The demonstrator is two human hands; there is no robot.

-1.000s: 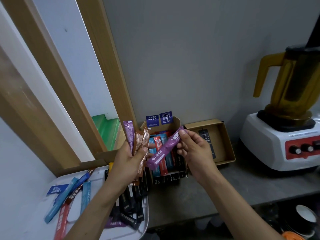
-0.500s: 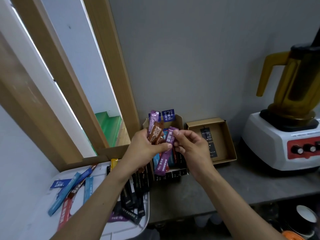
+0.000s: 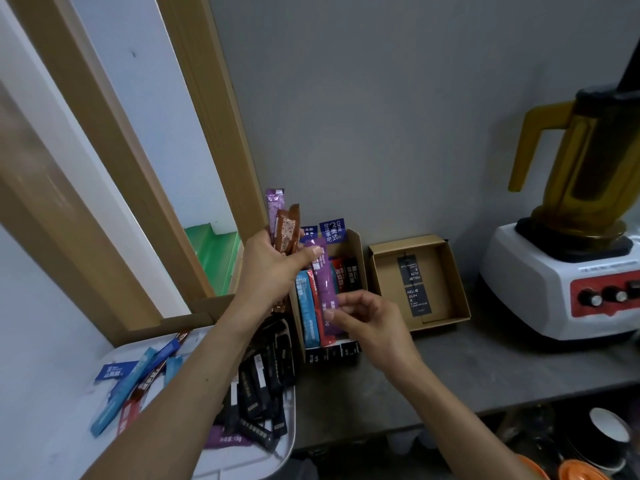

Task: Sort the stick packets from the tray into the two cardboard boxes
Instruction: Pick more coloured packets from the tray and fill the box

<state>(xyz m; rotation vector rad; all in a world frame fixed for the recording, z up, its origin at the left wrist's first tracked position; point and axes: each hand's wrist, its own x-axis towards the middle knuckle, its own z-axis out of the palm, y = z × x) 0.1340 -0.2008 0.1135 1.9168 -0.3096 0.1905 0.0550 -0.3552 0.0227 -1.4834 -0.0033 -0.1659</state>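
Dropping lower, right hand point(image 3: 367, 323) (seemingly pinching packet point(image 3: 323, 282))

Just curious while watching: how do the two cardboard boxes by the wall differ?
The left box is packed with colourful packets; the right box holds only two black items lying flat. The left box looks narrower, the right wider. Both are open brown cardboard on the counter.

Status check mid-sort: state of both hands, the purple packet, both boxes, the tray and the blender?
Left hand, grips a bunch of brown and purple packets.
Right hand, pinches the lower end of the purple packet.
Purple packet, upright over the left box.
Left box, open, partly filled.
Right box, open, only black tags inside.
Tray, loose packets in it.
Blender, jug on base.
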